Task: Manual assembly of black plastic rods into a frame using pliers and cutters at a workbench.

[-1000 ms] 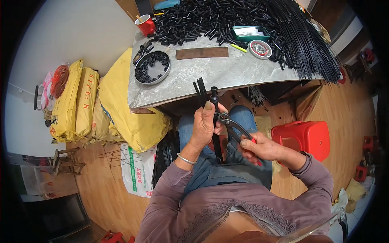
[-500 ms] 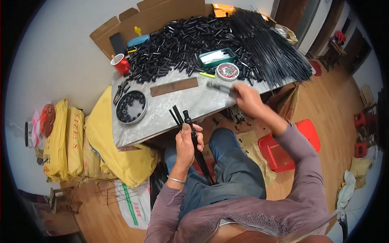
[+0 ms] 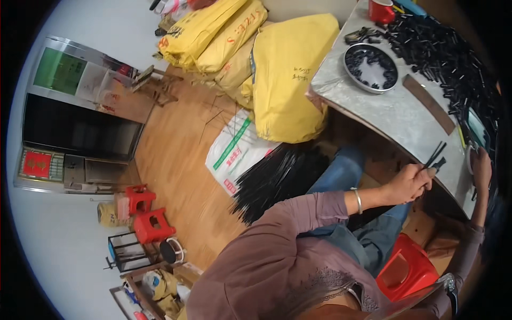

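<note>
My left hand (image 3: 413,184), with a bangle at the wrist, is closed round a bundle of thin black rods (image 3: 436,153). The bundle includes a thicker black piece (image 3: 440,163), and its ends stick out past the thumb just off the table edge. At the far right rim of the picture, my right hand (image 3: 481,165) reaches over the table beside a small round dish (image 3: 470,158) and a green tray (image 3: 479,127). Its fingers curl round something dark that I cannot make out. More black rods (image 3: 277,178) lie in a bundle left of my lap.
The grey table (image 3: 368,109) carries a round metal dish (image 3: 348,74) of black rings, a flat brown bar (image 3: 429,104), a red cup (image 3: 381,12) and a heap of black tubes (image 3: 437,58). Yellow sacks (image 3: 290,69) stand left of it. A red stool (image 3: 408,272) is on my right.
The view has swung left, so the table now sits at the right. My right hand has moved farther over the table toward the small dish. My left hand still grips the rods.
</note>
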Motion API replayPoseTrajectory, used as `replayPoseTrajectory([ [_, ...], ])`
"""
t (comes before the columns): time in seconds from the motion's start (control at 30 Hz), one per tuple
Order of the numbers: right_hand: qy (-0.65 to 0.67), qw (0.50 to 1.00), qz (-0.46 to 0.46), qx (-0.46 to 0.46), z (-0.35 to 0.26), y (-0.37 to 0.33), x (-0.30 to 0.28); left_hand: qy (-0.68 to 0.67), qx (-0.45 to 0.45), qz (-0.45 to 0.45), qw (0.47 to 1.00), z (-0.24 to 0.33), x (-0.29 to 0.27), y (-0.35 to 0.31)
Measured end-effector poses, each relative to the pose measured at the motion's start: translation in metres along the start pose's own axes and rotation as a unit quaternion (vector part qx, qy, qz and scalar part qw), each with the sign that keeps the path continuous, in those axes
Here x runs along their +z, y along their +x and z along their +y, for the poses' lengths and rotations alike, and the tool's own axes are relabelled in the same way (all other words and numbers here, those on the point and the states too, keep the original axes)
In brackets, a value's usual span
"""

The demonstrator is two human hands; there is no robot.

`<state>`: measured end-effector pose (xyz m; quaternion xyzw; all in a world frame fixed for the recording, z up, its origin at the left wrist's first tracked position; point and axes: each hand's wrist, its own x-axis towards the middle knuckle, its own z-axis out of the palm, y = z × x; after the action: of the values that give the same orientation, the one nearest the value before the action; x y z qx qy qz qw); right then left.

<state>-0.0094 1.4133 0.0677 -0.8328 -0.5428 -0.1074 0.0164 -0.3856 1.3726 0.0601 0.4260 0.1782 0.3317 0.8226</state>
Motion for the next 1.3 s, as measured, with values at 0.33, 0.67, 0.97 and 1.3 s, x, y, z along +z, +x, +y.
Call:
replayPoseTrajectory([
  [0.33, -0.025, 0.997, 0.055, 0.045, 0.063, 0.026, 0.045, 0.012, 0.04, -0.002, 0.999, 0.006, -0.006, -0.011],
  [0.67, 0.646, 0.737, -0.069, 0.187, -0.049, -0.112, -0.063, 0.044, 0.078, 0.048, 0.995, 0.004, -0.003, -0.014],
  [0.97, 0.887, 0.429, -0.139, 0.106, -0.236, -0.222, -0.106, 0.112, 0.092, 0.124, 0.982, 0.034, 0.009, -0.059],
  [1.3, 0.864, 0.473, -0.124, 0.122, -0.251, -0.232, -0.108, 0.152, 0.103, 0.159, 0.97, 0.034, 0.008, -0.069],
])
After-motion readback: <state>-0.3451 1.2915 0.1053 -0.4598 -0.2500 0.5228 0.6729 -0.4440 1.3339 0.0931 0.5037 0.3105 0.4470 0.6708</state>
